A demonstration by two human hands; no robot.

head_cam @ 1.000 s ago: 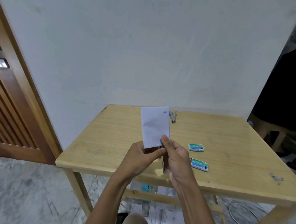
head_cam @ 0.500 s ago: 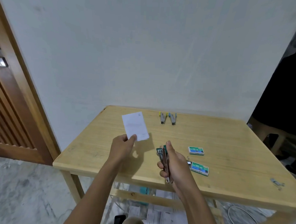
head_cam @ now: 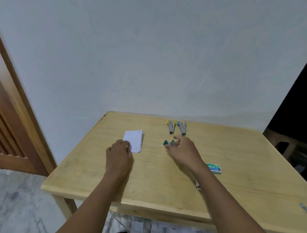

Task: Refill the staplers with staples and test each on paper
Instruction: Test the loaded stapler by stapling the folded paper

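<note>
the right hand (head_cam: 184,152) is pinching the green stapler (head_cam: 169,143) low over the table (head_cam: 155,182), just in front of the yellow stapler (head_cam: 170,127) and blue stapler (head_cam: 182,129). the left hand (head_cam: 119,154) is resting on the folded paper (head_cam: 134,140); pressing or pinching, i cannot tell. a staple box (head_cam: 214,168) is sitting nearby. i'm guessing green is nearly done, two possibly waiting.
</note>
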